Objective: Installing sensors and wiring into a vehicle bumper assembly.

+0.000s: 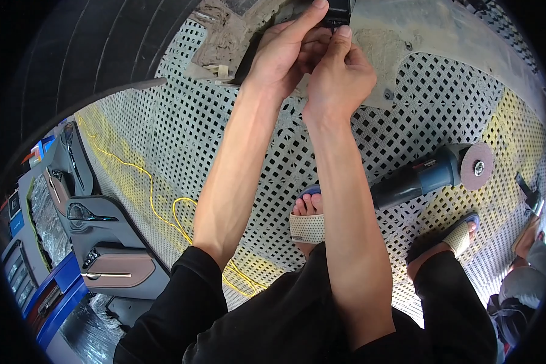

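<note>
In the head view, the task's thing, a black block-like part (338,11), sits between 12 and 1 o'clock, cut by the picture's upper edge and beside a mud-stained panel (431,48). Both hands meet just below it, close together: the left hand (279,57) points its thumb up at the part, and the right hand (349,76) has its thumb at the lower edge, fingers curled in. Whether either is clamped on anything is hidden. The step in hand looks like fine fingertip work on that part; the next move likely calls for a steady left hand and small right-hand adjustments. An angle grinder (421,179) lies at 3 o'clock, well apart, untouched.
</note>
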`<state>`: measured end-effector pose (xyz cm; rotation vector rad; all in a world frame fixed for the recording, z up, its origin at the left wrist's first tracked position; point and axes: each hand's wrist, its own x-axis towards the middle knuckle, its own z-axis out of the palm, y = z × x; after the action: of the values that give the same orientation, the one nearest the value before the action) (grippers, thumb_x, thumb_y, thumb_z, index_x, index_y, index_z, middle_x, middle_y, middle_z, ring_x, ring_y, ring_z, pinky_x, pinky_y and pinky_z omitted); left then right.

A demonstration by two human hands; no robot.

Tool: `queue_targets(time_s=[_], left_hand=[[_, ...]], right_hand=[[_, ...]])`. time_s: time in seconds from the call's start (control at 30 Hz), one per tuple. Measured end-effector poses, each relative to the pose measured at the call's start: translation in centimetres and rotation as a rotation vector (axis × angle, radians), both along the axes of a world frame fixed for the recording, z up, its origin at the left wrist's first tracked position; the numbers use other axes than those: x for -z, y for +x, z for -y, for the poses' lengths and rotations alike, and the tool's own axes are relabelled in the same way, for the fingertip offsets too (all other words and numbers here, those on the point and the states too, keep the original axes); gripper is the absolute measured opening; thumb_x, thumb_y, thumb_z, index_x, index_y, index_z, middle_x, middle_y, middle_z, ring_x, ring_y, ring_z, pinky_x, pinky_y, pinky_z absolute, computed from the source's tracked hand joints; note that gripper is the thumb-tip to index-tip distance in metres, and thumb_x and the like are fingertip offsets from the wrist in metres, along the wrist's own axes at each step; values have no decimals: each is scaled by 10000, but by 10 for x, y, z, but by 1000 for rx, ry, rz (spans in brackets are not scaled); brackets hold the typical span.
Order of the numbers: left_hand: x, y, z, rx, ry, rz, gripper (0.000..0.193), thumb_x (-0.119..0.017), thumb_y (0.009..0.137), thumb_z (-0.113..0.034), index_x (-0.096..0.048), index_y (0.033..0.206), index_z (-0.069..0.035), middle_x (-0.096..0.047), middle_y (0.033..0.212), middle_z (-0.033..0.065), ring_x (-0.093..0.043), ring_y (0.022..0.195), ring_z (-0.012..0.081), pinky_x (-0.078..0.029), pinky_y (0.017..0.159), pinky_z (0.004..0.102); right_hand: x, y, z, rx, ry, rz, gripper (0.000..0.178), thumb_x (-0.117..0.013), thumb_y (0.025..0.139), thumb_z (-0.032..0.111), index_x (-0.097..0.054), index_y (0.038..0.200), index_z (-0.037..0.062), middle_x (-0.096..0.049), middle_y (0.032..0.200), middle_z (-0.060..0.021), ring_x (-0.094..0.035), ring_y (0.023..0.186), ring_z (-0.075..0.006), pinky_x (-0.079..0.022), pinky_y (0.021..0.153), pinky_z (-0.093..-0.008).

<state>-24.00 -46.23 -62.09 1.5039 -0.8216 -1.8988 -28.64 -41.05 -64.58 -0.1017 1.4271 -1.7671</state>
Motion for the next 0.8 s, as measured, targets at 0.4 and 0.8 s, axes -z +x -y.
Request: queue_targets(time_s=[0.4,0.8], left_hand=[[0,2,0,56,-48,47,530,-691,905,-581,-762,920,-56,-575,661,-56,-489,545,54,-366,485,202],[10,2,-1,-11,-48,-100,404,-714,929,-488,-649,737,-138,-567,653,-54,-490,522,61,-377,475,203]], right_hand=[[-1,3,3,48,-134,112,369,-624,1024,262,-632,776,-12,-648,690,-37,-591,550,-89,-479,514,-242],[-3,8,5,57,-157,294,310,-460,1094,255,-604,978,6,-613,800,-6,-521,602,-57,-439,544,-216]])
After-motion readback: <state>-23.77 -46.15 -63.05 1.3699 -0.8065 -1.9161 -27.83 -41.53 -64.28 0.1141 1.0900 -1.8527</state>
